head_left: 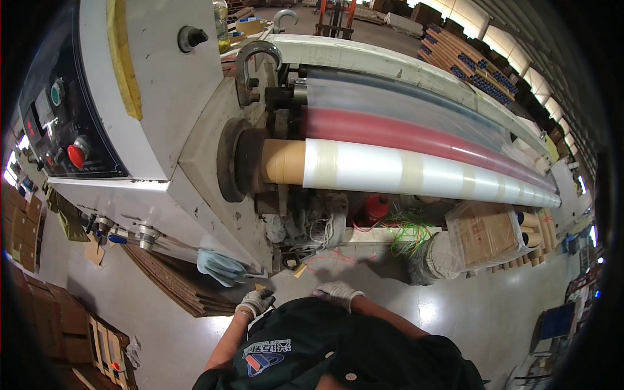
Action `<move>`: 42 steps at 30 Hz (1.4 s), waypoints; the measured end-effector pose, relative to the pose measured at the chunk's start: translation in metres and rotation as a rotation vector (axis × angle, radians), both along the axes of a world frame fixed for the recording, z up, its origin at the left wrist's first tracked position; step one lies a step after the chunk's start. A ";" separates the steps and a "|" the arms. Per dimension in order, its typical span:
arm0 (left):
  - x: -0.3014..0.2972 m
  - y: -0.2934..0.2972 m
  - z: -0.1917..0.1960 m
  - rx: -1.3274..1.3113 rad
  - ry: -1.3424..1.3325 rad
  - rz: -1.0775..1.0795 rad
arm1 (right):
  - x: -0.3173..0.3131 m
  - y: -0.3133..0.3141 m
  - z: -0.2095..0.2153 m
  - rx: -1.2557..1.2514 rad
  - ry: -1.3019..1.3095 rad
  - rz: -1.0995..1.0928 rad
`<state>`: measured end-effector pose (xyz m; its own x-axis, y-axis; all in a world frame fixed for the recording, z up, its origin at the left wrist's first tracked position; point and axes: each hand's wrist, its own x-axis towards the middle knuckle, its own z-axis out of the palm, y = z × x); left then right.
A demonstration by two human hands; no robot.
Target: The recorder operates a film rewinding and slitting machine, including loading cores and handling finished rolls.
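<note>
My left hand (256,303), in a white knit glove with darker fingertips, is held in front of my body with its fingers curled. What lies in those fingers, if anything, I cannot make out. My right hand (337,294), gloved in white too, is close against the front of my dark shirt, its fingers mostly hidden. Beyond both hands, apart from them, a roll of white film (370,170) with several tan tape bands sits on a brown cardboard core (284,162), mounted in the machine. A red roller (403,133) runs behind it.
A machine cabinet (146,52) with a red stop button (77,154) stands left. A light blue glove (222,267) hangs at its lower edge, above stacked brown boards (179,286). A round drum (434,260) and a plastic-wrapped carton (482,235) stand beneath the roll's right half.
</note>
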<state>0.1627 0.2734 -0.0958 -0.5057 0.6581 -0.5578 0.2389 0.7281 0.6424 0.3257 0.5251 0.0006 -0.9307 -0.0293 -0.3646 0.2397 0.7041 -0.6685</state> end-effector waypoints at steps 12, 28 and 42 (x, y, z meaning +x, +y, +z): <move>0.021 0.007 0.003 0.050 0.012 0.009 | 0.000 0.008 0.012 0.030 -0.059 0.082; 0.012 -0.025 0.009 0.402 -0.081 0.324 | -0.026 0.003 -0.007 -0.025 0.029 0.242; -0.055 -0.107 0.256 0.950 0.377 0.815 | -0.170 -0.099 0.139 0.049 0.154 0.506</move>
